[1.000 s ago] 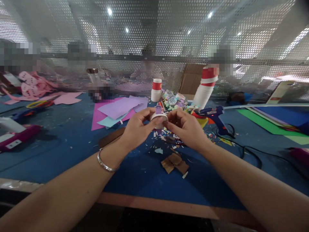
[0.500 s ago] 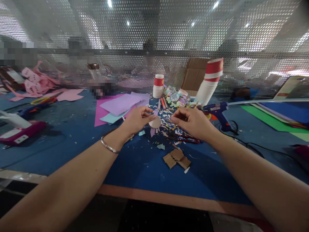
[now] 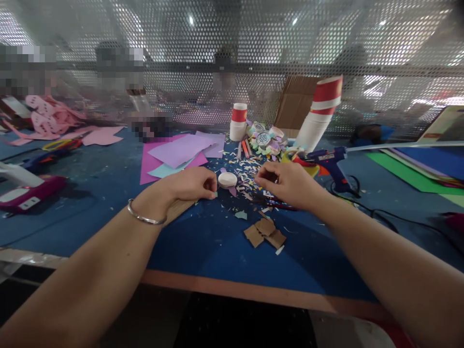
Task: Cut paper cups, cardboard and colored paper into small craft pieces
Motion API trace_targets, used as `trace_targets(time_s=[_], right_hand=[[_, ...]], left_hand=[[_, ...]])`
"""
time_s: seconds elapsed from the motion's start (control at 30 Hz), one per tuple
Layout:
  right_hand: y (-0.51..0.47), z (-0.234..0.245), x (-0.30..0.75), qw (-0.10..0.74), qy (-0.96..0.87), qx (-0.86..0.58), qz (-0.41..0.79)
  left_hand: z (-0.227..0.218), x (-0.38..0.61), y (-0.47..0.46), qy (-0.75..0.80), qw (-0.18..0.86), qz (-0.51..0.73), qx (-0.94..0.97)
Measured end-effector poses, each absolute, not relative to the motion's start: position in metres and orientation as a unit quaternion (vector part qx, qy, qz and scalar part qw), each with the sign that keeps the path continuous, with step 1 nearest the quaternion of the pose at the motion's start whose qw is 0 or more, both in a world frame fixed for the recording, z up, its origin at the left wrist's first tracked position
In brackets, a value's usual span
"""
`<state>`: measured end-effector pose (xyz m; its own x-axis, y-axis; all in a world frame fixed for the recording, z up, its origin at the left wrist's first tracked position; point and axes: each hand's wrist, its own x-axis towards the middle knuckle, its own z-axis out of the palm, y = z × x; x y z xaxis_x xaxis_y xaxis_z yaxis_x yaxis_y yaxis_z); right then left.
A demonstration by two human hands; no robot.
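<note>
- Head view: the small white round piece [image 3: 227,180] sits on the blue table [image 3: 203,256], between your two hands and touching neither. A purple paper tab [image 3: 232,191] sticks out beneath it.
- Left hand [image 3: 192,184]: fingers curled in narrow, resting on the table just left of the piece. The fingertips are at a teal scrap [image 3: 215,195], and you cannot tell whether they pinch it.
- Right hand [image 3: 288,183]: thumb and forefinger are drawn close over the paper scraps [image 3: 248,171]. You cannot tell if anything is held.
- Handling, as a judgement: the piece looks light, thin-walled and easily crushed. Take it at opposite sides of the rim with a soft pinch, and spare the tab, which likely tears.
- Nearby: brown card pieces [image 3: 265,233] and a glue gun [image 3: 328,159].
</note>
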<state>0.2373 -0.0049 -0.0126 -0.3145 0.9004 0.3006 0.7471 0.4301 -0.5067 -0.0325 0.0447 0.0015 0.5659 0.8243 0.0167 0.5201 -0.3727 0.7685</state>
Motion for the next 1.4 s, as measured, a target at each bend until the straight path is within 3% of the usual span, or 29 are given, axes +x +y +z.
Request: trace_targets(time_s=[0.17, 0.3, 0.57, 0.77, 0.97, 1.17, 1.4], right_hand=[[-0.007, -0.005, 0.236, 0.291, -0.802, -0.507, 0.125], [-0.011, 0.001, 0.242, 0.295, -0.802, -0.505, 0.121], [-0.020, -0.004, 0.264, 0.122, -0.836, -0.503, 0.185], [-0.020, -0.011, 0.257, 0.103, -0.844, -0.496, 0.178], [-0.021, -0.012, 0.259, 0.090, -0.840, -0.510, 0.162], [-0.019, 0.000, 0.258, 0.023, -0.827, -0.535, 0.170], [-0.021, 0.001, 0.256, 0.029, -0.822, -0.552, 0.137]], left_hand=[[0.007, -0.019, 0.040, 0.416, 0.348, 0.256, 0.800], [0.001, 0.000, 0.028, 0.379, 0.449, 0.362, 0.723], [-0.011, 0.023, 0.013, 0.353, 0.641, 0.374, 0.570], [-0.004, 0.021, 0.011, 0.346, 0.714, 0.371, 0.483], [0.000, 0.021, 0.008, 0.350, 0.733, 0.373, 0.448], [0.008, 0.021, 0.004, 0.371, 0.731, 0.378, 0.430], [0.009, 0.024, 0.004, 0.380, 0.715, 0.399, 0.430]])
